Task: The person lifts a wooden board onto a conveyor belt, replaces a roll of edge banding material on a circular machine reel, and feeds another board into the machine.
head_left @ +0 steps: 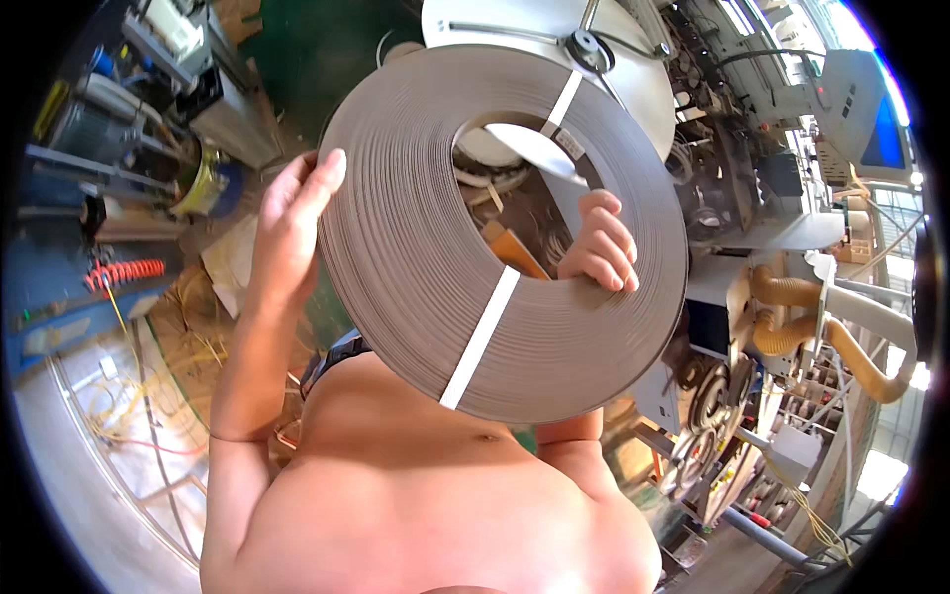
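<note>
Head view: one grey-brown coil stands before the bare torso, crossed by two white straps. The left hand's fingers hold its outer edge; the right hand's curl over its inner rim.

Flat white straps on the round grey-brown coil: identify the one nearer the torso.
The lower flat white strap, crossing the coil's near side; the other flat white strap crosses its far side.
</note>
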The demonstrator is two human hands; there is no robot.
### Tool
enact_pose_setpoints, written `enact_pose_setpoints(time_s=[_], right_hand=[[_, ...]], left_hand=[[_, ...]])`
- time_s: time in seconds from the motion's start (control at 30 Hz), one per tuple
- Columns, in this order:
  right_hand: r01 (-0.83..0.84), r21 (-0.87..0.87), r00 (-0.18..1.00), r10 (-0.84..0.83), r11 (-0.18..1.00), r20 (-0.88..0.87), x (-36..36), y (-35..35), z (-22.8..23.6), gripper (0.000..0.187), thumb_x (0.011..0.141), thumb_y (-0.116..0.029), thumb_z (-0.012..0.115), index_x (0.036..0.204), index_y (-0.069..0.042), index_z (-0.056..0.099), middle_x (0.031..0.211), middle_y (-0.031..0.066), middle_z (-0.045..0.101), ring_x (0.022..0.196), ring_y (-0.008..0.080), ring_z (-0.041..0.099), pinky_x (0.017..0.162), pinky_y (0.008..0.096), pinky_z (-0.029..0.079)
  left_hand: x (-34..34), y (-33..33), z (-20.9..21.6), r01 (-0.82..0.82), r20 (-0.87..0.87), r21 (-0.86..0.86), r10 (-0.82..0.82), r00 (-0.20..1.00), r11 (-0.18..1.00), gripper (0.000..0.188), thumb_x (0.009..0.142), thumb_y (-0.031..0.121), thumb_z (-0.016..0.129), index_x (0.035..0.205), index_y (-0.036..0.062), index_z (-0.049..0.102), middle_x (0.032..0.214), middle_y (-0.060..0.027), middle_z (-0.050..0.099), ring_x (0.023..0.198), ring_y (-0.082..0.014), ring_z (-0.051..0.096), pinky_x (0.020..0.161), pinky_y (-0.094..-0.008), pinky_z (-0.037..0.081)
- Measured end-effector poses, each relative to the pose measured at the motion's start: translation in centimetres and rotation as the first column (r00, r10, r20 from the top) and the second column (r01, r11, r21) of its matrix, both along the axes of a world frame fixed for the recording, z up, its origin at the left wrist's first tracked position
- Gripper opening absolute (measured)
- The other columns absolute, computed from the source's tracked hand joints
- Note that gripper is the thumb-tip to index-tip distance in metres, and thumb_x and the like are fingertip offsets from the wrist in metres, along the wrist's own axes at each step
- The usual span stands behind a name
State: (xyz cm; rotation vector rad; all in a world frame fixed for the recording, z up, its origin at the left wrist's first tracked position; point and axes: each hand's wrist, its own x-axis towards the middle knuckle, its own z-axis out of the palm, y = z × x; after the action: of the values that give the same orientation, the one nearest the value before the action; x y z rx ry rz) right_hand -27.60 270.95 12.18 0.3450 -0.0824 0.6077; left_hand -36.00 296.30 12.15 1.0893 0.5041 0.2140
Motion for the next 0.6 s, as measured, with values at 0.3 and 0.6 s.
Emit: enact_pose_setpoints(time_s=[0.3,0.6], right_hand=[[-0.023,-0.003,0.928,0.023,1.0,0.372,12.6,4.0,-4.9,0.043,0.091,-0.036,0.039,0.111,0.002,0.037,0.076,0.0086,0.05,0.056,0.0178,0.054,0.048,0.0286,0.034],[0.324,-0.598,0.909,-0.064,0.733,0.413,14.9,8.0,0.7,0.055,0.084,-0.055,0.037,0.087,-0.001,0.047,0.055,0.0063,0.047,0.038,0.0165,0.041,0.044,0.0289,0.033]], left_hand=[[14.8,7.0,-3.7,0.258,0.069,-0.016,-0.256,0.964,0.966,0.04,0.089,0.026,0.056,0.115,-0.0034,0.048,0.107,-0.0056,0.055,0.097,-0.011,0.05,0.088,-0.0242,0.037],[33.3,5.8,-6.5,0.557,0.055,-0.244,-0.562,0.825,0.794,0.053,0.092,0.044,0.04,0.13,0.0078,0.036,0.129,-0.005,0.045,0.116,-0.0186,0.043,0.096,-0.0335,0.034]])
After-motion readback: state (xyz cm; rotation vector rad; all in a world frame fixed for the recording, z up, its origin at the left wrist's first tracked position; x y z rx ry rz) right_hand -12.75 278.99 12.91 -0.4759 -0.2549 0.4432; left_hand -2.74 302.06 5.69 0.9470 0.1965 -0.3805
